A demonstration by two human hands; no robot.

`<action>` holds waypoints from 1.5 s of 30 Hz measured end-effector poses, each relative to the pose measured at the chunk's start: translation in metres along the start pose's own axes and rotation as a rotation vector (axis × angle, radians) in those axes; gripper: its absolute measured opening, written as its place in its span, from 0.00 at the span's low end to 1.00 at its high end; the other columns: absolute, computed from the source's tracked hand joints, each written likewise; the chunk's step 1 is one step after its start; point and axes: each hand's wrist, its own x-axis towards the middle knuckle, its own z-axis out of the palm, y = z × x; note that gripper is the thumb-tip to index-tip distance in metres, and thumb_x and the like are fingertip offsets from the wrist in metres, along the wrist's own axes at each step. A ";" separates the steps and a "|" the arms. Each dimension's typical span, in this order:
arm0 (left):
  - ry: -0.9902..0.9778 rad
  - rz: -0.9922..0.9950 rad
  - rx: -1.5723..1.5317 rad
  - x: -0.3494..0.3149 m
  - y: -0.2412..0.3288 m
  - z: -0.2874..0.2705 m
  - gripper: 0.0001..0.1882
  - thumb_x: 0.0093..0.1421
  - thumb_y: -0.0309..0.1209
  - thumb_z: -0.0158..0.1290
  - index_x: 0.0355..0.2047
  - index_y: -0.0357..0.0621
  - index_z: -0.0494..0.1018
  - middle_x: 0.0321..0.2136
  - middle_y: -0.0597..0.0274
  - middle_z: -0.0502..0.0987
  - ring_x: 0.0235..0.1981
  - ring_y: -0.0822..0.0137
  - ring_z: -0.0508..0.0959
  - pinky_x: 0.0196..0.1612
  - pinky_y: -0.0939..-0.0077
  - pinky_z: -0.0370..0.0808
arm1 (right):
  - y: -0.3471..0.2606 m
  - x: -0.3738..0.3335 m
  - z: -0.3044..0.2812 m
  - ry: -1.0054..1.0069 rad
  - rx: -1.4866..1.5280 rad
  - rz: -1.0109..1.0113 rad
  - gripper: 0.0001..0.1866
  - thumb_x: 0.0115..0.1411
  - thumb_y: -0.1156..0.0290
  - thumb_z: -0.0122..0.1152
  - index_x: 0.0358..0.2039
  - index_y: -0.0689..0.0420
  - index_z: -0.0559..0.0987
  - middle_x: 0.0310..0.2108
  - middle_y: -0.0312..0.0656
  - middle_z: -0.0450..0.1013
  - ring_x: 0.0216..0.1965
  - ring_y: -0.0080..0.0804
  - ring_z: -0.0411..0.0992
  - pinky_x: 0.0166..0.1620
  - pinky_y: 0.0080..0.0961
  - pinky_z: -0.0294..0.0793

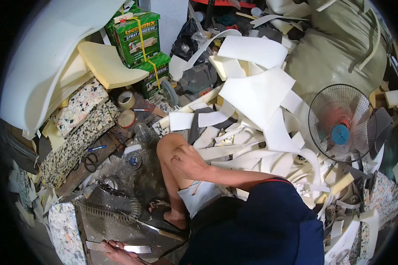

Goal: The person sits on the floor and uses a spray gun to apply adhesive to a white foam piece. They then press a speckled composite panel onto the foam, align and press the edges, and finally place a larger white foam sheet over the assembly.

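My left hand [116, 252], low at the left, has its fingers closed around a flat, shiny metal strip [138, 249] that looks like a blade. One end of the strip lies close to a block of speckled foam [66, 232]. On my bent knee rests my right hand [186, 162], its fingers curled in and no object showing in them. A knife [170, 234] with a wooden handle lies on the floor between my left hand and my foot. Above it is a coiled grey hose [130, 212].
White foam offcuts [252, 97] pile up ahead and to the right, near a standing fan [342, 123]. Green boxes [137, 39] are stacked at the far left. Scissors [91, 162], a blue pen [97, 148] and a tape roll [126, 100] lie by speckled foam blocks [82, 137].
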 end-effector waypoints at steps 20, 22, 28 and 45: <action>0.075 -0.109 0.675 -0.100 0.115 -0.008 0.25 0.64 0.60 0.51 0.26 0.52 0.74 0.21 0.66 0.73 0.18 0.71 0.67 0.18 0.73 0.62 | 0.352 -0.009 -0.263 -0.785 -0.917 0.901 0.55 0.44 0.56 0.72 0.73 0.47 0.57 0.72 0.46 0.56 0.74 0.53 0.48 0.71 0.73 0.44; 0.081 -0.089 0.728 -0.101 0.106 -0.022 0.25 0.65 0.58 0.51 0.24 0.51 0.73 0.18 0.65 0.73 0.15 0.70 0.68 0.16 0.73 0.63 | 0.331 0.008 -0.271 -0.912 -0.981 0.890 0.53 0.43 0.54 0.74 0.70 0.47 0.61 0.68 0.46 0.63 0.72 0.51 0.55 0.70 0.73 0.44; 0.010 -0.090 0.351 -0.119 0.109 -0.028 0.19 0.67 0.44 0.55 0.23 0.47 0.72 0.13 0.63 0.69 0.10 0.71 0.66 0.11 0.74 0.60 | 0.338 0.018 -0.289 -0.789 -0.802 0.722 0.32 0.50 0.50 0.72 0.52 0.57 0.80 0.52 0.49 0.77 0.56 0.44 0.74 0.67 0.59 0.58; -0.127 -0.290 -0.158 -0.130 0.091 -0.045 0.10 0.71 0.39 0.54 0.41 0.47 0.68 0.19 0.68 0.70 0.14 0.74 0.69 0.15 0.78 0.66 | 0.117 0.279 -0.222 -0.043 1.053 0.406 0.24 0.65 0.66 0.63 0.59 0.62 0.74 0.53 0.43 0.77 0.52 0.29 0.74 0.58 0.30 0.72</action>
